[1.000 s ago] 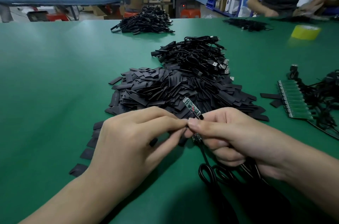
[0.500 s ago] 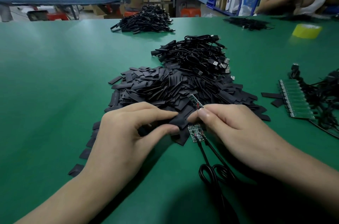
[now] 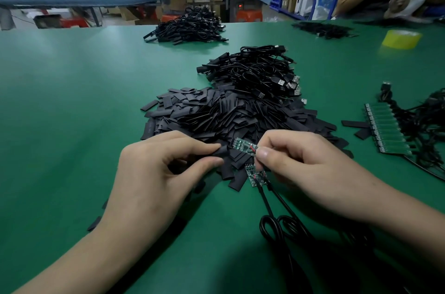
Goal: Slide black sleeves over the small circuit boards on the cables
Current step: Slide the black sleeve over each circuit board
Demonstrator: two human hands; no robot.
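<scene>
Since 0.5 s ago your right hand has swung the circuit board level, tip just beside the black sleeve. That hand pinches its wired end; your left hand pinches the sleeve. Note: the second board lies at the near edge of the sleeve pile

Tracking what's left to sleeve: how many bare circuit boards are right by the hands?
2. One board is pinched in the right hand, over the sleeve pile's near edge; the other board lies just below it. More may hide under sleeves.
</scene>
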